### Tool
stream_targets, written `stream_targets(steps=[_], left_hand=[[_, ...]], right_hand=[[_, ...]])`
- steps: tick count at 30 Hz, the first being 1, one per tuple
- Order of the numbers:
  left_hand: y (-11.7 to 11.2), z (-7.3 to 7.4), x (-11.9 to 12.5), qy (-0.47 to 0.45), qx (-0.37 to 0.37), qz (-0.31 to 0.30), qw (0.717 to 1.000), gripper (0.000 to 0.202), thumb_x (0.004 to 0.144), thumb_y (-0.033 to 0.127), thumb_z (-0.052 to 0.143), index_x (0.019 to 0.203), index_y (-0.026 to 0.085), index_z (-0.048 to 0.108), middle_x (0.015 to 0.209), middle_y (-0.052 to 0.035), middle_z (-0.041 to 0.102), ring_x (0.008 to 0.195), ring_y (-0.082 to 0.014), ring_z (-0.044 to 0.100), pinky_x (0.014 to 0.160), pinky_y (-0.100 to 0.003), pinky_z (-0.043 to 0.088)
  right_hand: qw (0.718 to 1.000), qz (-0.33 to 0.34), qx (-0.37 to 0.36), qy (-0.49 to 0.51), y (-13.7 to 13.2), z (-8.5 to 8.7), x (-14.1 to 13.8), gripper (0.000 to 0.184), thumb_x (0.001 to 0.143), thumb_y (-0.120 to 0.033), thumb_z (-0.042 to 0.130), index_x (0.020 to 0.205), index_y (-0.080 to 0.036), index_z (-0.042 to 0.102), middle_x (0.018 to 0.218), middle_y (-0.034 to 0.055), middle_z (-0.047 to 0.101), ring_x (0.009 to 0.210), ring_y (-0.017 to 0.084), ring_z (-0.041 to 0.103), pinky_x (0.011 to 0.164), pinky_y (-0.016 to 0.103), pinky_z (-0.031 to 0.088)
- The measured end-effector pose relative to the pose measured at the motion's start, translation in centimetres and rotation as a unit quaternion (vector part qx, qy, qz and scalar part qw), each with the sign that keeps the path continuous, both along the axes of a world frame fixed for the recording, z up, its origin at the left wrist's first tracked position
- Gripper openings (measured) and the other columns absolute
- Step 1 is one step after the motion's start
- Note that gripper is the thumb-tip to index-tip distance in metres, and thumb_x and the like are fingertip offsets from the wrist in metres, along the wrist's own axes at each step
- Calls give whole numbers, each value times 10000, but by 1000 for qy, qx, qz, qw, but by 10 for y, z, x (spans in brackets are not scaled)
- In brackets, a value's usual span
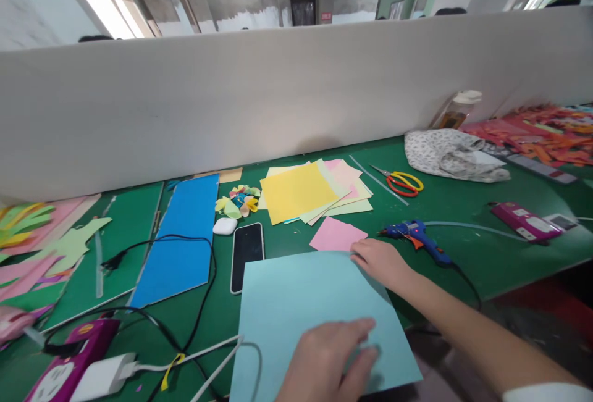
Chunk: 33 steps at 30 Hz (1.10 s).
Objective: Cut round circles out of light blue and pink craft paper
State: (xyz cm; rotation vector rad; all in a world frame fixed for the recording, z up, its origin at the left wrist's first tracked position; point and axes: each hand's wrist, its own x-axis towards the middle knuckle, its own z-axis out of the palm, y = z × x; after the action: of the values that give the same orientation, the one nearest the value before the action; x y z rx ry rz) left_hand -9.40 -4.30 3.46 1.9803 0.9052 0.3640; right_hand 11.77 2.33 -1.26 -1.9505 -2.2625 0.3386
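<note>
A large light blue sheet of paper (287,303) lies at the table's near edge, its lower right part reaching past the edge. My right hand (382,263) is closed at its upper right corner, fingertips on the paper's edge. Over the lower part of the sheet is my left hand (331,359), slightly blurred, with fingers apart and nothing in them. A small pink paper square (337,235) lies just beyond the blue sheet, beside my right fingertips. Further back is a loose stack of paper sheets with a yellow sheet (299,191) on top.
A blue glue gun (417,238) and scissors (401,183) lie to the right. Left are a phone (247,254), a white earbud case (225,226), paper flowers (238,201), a blue board (185,241), cables and a purple power strip (76,362). A pale partition (278,93) borders the back.
</note>
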Motion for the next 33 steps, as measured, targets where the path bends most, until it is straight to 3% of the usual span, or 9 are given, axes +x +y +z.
stream_targets(steps=[2, 4, 5, 8, 11, 14, 19, 24, 33], left_hand=[[28, 12, 18, 47, 79, 20, 996, 364, 914, 361, 402, 1220, 279, 583, 1076, -58, 697, 956, -222, 649, 846, -336, 485], [51, 14, 36, 138, 134, 22, 981, 341, 922, 303, 371, 1152, 220, 608, 1049, -88, 686, 967, -240, 630, 801, -344, 488], [59, 11, 44, 188, 157, 6, 970, 317, 913, 273, 378, 1080, 185, 633, 1015, -105, 683, 967, -255, 621, 783, -351, 488], [70, -8, 56, 212, 166, 10, 963, 287, 897, 259, 407, 988, 135, 649, 929, -131, 680, 923, -273, 619, 771, -371, 483], [70, -26, 52, 208, 169, 21, 963, 274, 897, 270, 422, 1047, 147, 617, 954, -109, 672, 929, -256, 611, 779, -360, 485], [69, -35, 46, 201, 171, 19, 964, 245, 872, 284, 488, 1047, 160, 606, 1007, -92, 658, 989, -252, 589, 835, -365, 479], [66, -39, 43, 204, 167, 20, 964, 262, 864, 293, 513, 1072, 161, 602, 1175, -121, 600, 1158, -278, 517, 964, -413, 429], [61, -45, 42, 219, 142, 19, 965, 402, 863, 311, 507, 1241, 173, 524, 1462, -169, 365, 1375, -349, 280, 1090, -543, 266], [60, -52, 43, 242, 154, 9, 958, 536, 859, 391, 502, 1351, 190, 434, 1496, -193, 300, 1386, -372, 231, 1090, -585, 224]], right_hand=[[999, -11, 33, 2, -8, -8, -6, 172, 877, -159, 480, 813, -187, 637, 856, 82, 687, 859, 231, 614, 672, 280, 400], [998, -23, 64, 10, -14, -17, -11, 183, 868, -135, 470, 825, -191, 639, 852, 82, 682, 849, 230, 605, 679, 288, 415], [996, -28, 80, 17, -15, -21, -12, 187, 861, -127, 469, 835, -191, 643, 852, 83, 683, 843, 234, 601, 685, 297, 424], [991, -33, 122, 44, -15, -35, -15, 210, 862, -135, 457, 907, -189, 656, 896, 98, 695, 836, 253, 601, 726, 343, 450], [984, -42, 154, 73, -11, -45, -14, 257, 898, -173, 409, 1017, -189, 636, 958, 113, 701, 857, 269, 612, 759, 382, 465], [979, -54, 167, 102, -8, -52, -12, 263, 920, -217, 389, 1054, -192, 614, 1000, 113, 699, 907, 273, 620, 789, 394, 478], [975, -69, 163, 138, -7, -56, -9, 243, 907, -210, 401, 1010, -204, 620, 1000, 94, 705, 926, 264, 627, 821, 398, 490], [972, -80, 158, 157, -6, -53, -10, 228, 902, -226, 420, 978, -205, 634, 981, 87, 710, 926, 259, 631, 824, 396, 493], [966, -91, 166, 176, -5, -56, -9, 263, 904, -248, 422, 1034, -171, 638, 1041, 98, 706, 982, 244, 634, 872, 385, 488]])
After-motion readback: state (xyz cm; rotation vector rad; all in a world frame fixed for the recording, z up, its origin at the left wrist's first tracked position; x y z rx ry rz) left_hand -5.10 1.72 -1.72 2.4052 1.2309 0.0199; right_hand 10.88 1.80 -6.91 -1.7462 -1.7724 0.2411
